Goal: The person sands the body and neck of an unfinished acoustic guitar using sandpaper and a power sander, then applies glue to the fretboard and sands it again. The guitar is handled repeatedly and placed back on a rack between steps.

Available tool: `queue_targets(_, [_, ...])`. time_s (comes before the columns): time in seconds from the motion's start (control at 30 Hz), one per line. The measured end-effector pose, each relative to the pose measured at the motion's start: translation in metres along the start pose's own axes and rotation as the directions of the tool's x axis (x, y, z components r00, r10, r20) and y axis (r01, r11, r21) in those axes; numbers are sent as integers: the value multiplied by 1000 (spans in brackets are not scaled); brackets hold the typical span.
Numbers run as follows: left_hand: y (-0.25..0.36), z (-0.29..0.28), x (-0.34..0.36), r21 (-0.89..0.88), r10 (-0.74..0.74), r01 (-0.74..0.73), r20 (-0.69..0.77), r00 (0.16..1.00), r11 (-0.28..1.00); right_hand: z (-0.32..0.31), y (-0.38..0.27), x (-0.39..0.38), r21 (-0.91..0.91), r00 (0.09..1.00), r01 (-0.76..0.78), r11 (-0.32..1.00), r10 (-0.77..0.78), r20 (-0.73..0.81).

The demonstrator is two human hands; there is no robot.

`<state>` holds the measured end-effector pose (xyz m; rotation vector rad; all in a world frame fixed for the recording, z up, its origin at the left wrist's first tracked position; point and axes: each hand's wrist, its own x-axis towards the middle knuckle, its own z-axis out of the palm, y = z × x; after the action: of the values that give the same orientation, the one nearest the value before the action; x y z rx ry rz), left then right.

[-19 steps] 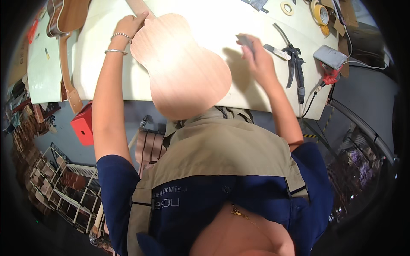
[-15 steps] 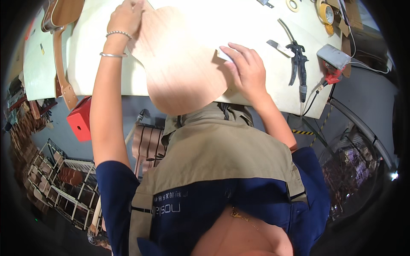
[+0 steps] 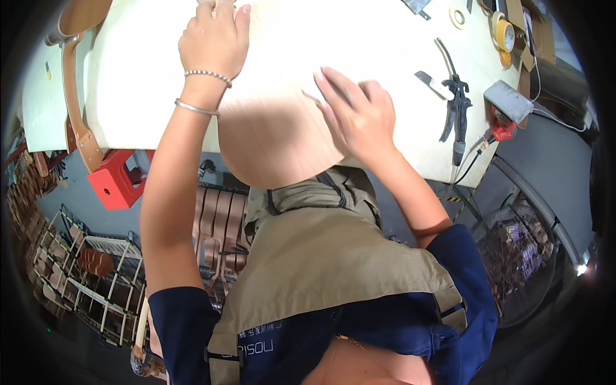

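A pale wooden guitar body (image 3: 276, 144) lies on the white worktable, its rounded end overhanging the near edge. Glare washes out its far part. My left hand (image 3: 215, 45) grips it toward the far end, thumb apart from the fingers; some fingertips are cut off by the picture's top. Over the right side of the rounded end, my right hand (image 3: 362, 112) is closed on a small pale block (image 3: 313, 96), of which only a thin edge shows between thumb and fingers. The block's kind cannot be made out.
A finished guitar (image 3: 76, 96) lies at the table's left. To the right are a black air blow gun (image 3: 457, 109), a flat blade (image 3: 433, 85), tape rolls (image 3: 505, 35) and a red-and-grey power sander (image 3: 507, 106). Below stand a red stool (image 3: 115, 183), a rack (image 3: 96, 282) and a fan (image 3: 520, 256).
My right hand has shifted slightly left over the guitar body, with the block turned edge-on. My left hand appears further right and lower. The whole view has shifted a little.
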<state>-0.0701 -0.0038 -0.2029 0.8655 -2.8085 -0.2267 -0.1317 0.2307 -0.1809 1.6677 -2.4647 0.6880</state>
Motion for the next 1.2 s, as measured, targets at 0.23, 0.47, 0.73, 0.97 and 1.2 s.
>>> queue_targets(0.23, [9, -7, 0, -25, -38, 39, 27, 999, 999, 3, -1, 18, 34, 1000, 14, 999, -14, 7])
queue_targets(0.47, [7, -6, 1, -13, -34, 34, 26, 999, 999, 0, 0, 26, 29, 999, 47, 998, -48, 27])
queue_targets(0.73, [7, -4, 0, -7, -53, 53, 20, 998, 999, -2, 0, 23, 41, 997, 59, 997, -61, 47])
queue_targets(0.97, [8, -6, 0, -8, -71, 72, 36, 997, 997, -4, -1, 17, 44, 995, 41, 998, -45, 87])
queue_targets(1.2, [-21, 7, 24, -293, -292, 314, 118, 949, 903, 13, 106, 68, 230, 902, -433, 872, 417, 113])
